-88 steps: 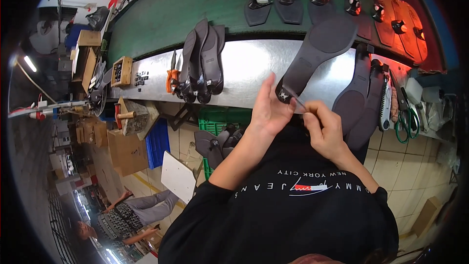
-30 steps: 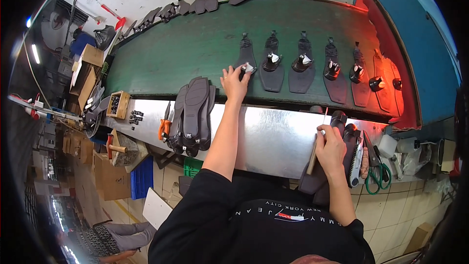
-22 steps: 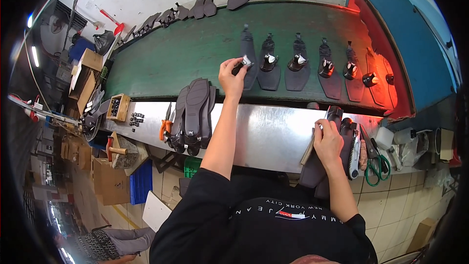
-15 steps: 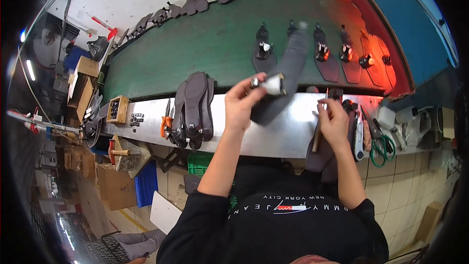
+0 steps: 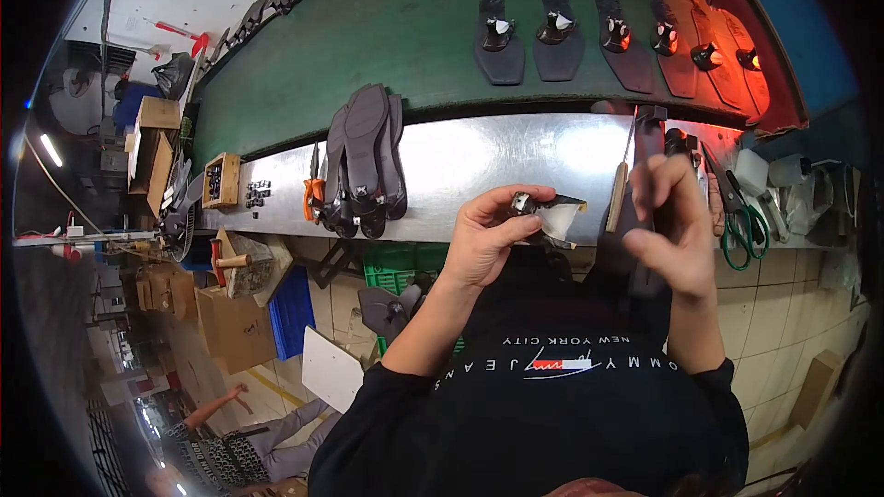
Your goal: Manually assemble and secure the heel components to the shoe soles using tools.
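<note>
Left hand (image 5: 483, 239) pinching black strap (image 5: 523, 204) beside white flap (image 5: 561, 218); right hand (image 5: 680, 237) hovering, fingers spread; firm pinch likely preventing slip.

At the left end of the steel counter (image 5: 433, 156) stands a wooden box (image 5: 234, 182). Orange-handled pliers (image 5: 312, 201) lie farther right. Toward the right end are green-handled scissors (image 5: 733, 195), near a white bottle (image 5: 751, 168). Off the near left corner, a wooden-handled hammer (image 5: 236, 261) rests on a block (image 5: 250, 278), with a blue crate (image 5: 289, 315) and cardboard carton (image 5: 230, 331) below.
</note>
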`<action>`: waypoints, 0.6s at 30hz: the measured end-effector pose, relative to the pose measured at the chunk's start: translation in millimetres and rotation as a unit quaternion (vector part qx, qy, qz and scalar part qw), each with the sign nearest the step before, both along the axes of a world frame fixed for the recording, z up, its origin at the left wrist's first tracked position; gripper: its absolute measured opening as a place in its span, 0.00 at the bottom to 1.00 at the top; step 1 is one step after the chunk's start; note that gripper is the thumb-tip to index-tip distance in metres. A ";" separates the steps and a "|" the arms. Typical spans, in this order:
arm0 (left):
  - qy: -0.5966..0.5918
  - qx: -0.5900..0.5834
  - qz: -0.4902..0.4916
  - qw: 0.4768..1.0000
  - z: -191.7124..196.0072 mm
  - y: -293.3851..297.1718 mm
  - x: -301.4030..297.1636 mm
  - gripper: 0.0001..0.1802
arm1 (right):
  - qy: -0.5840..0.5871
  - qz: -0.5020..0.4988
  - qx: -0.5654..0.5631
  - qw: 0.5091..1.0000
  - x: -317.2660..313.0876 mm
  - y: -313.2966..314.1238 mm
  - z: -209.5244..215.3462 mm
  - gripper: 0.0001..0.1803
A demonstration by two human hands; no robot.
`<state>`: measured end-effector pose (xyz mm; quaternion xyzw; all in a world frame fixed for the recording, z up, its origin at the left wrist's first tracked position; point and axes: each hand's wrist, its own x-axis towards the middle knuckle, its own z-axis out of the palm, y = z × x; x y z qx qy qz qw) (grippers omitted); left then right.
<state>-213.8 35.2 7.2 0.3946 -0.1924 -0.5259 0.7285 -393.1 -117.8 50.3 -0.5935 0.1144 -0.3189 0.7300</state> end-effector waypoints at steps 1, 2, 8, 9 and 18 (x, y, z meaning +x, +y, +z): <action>0.000 0.011 -0.001 1.000 -0.1 1.3 0.5 0.17 | 0.040 -0.024 -0.082 0.996 -1.6 4.4 -5.2 0.23; -0.001 0.023 -0.002 1.000 -0.9 2.7 0.8 0.17 | 0.084 -0.031 -0.110 0.990 -3.2 10.1 -9.1 0.22; -0.033 0.008 0.011 0.999 -7.5 7.2 2.3 0.18 | 0.174 -0.033 -0.195 0.965 -8.9 25.5 -16.1 0.20; -0.032 0.011 0.012 0.999 -7.3 7.7 2.6 0.18 | 0.180 -0.043 -0.190 0.964 -6.6 28.3 -11.6 0.22; -0.048 -0.005 0.005 0.999 -5.9 5.7 2.1 0.19 | 0.153 -0.027 -0.213 0.965 -6.7 30.7 -25.6 0.26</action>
